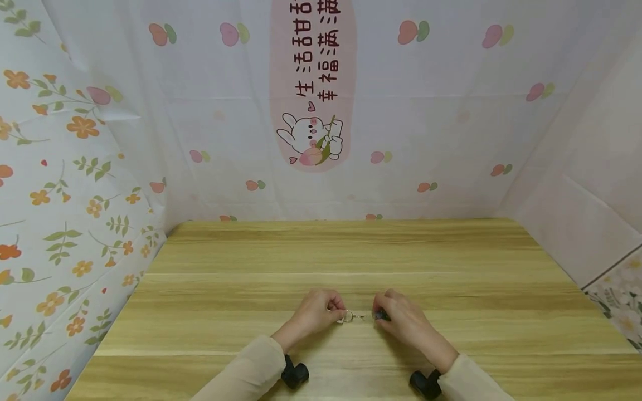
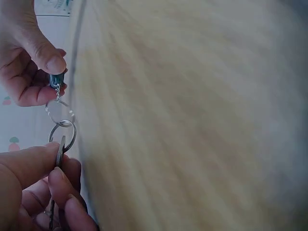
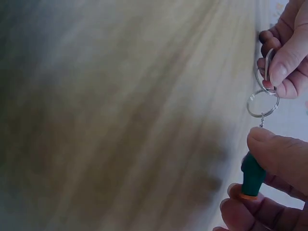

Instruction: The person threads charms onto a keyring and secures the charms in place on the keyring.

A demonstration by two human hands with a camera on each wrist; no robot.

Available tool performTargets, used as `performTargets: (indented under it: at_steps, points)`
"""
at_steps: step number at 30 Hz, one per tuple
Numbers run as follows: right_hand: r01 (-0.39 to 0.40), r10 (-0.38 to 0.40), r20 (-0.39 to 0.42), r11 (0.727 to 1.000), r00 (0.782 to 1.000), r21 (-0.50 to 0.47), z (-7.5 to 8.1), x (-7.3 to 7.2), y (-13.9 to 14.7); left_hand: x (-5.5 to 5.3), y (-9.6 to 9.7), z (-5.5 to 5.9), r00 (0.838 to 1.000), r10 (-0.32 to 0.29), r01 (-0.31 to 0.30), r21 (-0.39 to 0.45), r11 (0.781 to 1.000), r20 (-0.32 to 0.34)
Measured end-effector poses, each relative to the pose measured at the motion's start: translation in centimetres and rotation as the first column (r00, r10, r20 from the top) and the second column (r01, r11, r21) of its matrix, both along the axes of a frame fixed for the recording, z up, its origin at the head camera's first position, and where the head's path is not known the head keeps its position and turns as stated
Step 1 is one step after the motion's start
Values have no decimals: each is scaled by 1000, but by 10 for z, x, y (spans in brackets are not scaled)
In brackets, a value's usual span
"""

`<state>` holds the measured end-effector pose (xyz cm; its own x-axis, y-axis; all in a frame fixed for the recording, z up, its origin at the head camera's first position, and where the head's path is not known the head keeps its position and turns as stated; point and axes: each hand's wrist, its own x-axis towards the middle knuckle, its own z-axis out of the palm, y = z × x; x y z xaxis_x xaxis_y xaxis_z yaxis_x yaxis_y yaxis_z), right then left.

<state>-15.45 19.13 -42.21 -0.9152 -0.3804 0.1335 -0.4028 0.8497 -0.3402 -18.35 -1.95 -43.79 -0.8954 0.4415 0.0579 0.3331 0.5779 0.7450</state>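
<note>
Between finger and thumb, my left hand (image 1: 317, 309) pinches a flat metal piece (image 2: 60, 150), apparently a key seen edge-on. A split ring (image 2: 73, 136) passes through that piece and links to a second ring (image 3: 250, 107). From the second ring a short chain (image 2: 58, 91) runs to a dark green keychain charm (image 3: 253, 175) with an orange end. The charm is gripped by my right hand (image 1: 403, 317), whose thumb and fingers cover part of it. Both hands are low over the table, with the linked rings stretched between them. My left fingers hide the metal piece's lower part.
The wood-grain table (image 1: 321, 250) spreads under and beyond both hands. A patterned white cloth (image 1: 441, 128) hangs behind it, with a floral cloth (image 1: 75, 223) at the left. Black wrist mounts (image 1: 295, 374) sit by the beige sleeves.
</note>
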Motion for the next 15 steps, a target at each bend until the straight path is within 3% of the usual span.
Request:
performTargets:
  at_steps: [15]
  points:
    - [11, -11, 4, 1000, 1000, 21, -3, 1, 0, 3, -3, 0, 999, 1, -5, -86, 996, -45]
